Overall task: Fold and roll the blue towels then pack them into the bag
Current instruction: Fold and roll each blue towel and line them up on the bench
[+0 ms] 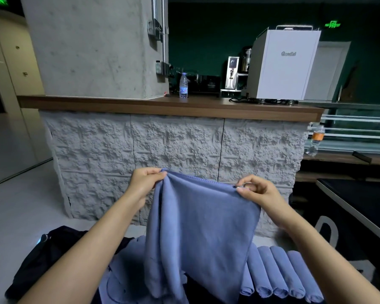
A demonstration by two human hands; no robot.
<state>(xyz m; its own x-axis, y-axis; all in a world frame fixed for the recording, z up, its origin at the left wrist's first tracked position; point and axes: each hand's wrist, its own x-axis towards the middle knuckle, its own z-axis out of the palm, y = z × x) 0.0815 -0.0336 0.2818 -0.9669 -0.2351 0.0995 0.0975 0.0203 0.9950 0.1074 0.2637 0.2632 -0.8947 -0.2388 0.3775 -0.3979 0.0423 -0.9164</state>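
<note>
Head view: left hand [145, 181] and right hand [258, 190] pinched top corners of a hanging towel [203, 229]; the fold, seemingly unstarted, needed them joined.

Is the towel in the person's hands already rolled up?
No, the blue towel hangs unrolled from its top edge, pinched at the corners by the left hand and the right hand.

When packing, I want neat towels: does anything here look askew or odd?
Only the held towel: it hangs lopsided, bunched into pleats under the left hand, flatter toward the right hand. The rolled towels lie in a tidy row; nothing looks spilled or damaged.
</note>
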